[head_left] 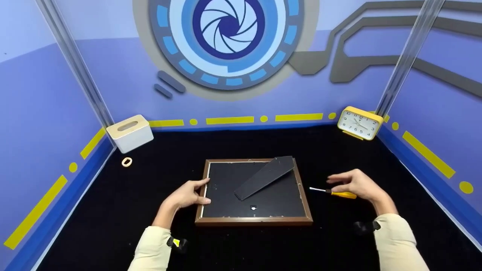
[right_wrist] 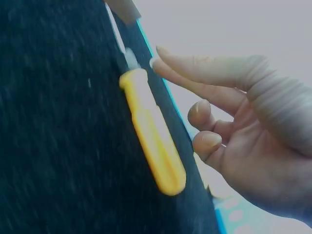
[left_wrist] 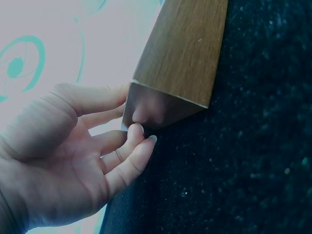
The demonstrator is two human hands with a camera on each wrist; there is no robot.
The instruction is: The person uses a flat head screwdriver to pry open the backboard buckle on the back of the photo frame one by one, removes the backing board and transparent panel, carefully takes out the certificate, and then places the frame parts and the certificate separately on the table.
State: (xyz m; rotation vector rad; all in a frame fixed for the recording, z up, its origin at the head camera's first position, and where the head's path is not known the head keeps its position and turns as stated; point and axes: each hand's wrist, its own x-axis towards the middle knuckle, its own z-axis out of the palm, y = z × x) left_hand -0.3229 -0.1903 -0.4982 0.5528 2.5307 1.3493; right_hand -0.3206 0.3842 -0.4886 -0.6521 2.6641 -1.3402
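Purple walls (head_left: 109, 67) surround the black worktop (head_left: 263, 248). On it, the picture frame (head_left: 256, 220) lies back-up. At its left edge, my left hand (head_left: 184, 195) grips with curled fingers. Right of it lies the screwdriver (head_left: 344, 195), my right hand's (head_left: 359, 184) fingers released alongside. I judge this tool pickup; next, close on the handle (right_wrist: 153, 134).
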